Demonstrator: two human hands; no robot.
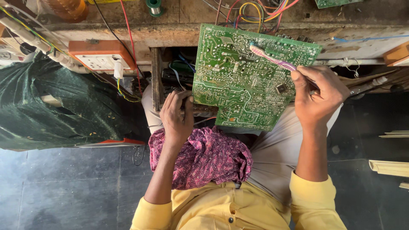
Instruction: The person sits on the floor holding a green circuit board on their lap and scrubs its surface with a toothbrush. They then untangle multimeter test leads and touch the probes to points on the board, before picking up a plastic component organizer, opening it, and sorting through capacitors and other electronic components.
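— Green circuit board (247,81), solder side up, propped over the lap against the bench (170,32) edge. Grip?
— Left hand (177,115) clamps its lower-left edge; right hand (317,96) pinches a pink toothbrush (272,59), bristles at the top.
— Advice?
— Light strokes probably best, board braced firm, bristles flat.

The green circuit board (243,81) is looking shiny, the toothbrush (272,60) plastic, the cloth (204,155) soft, the wooden bench (170,32) rough.
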